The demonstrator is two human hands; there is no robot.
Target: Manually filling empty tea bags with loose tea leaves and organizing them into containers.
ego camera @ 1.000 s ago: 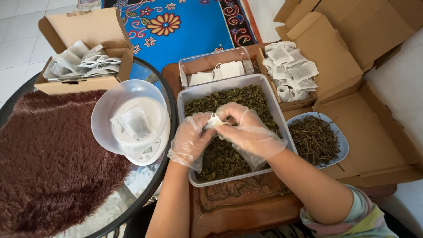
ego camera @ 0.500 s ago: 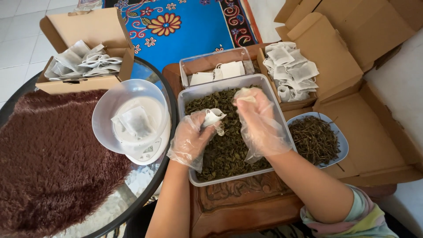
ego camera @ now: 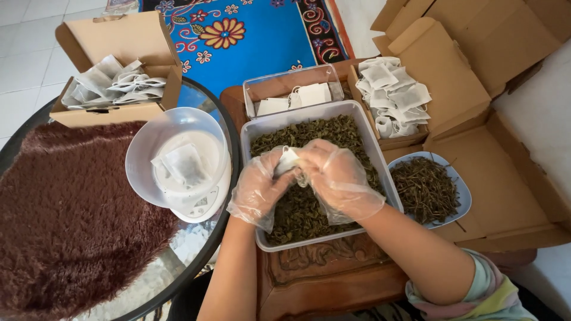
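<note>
Your left hand and right hand, both in clear plastic gloves, meet over the grey rectangular plastic tub of dried green leaves. Each grip is clenched on the small white paper sachet, pinched between them just above the leaves. A filled sachet lies in the translucent bowl on the white scale to your left.

Wooden table; leaf tray.
</note>
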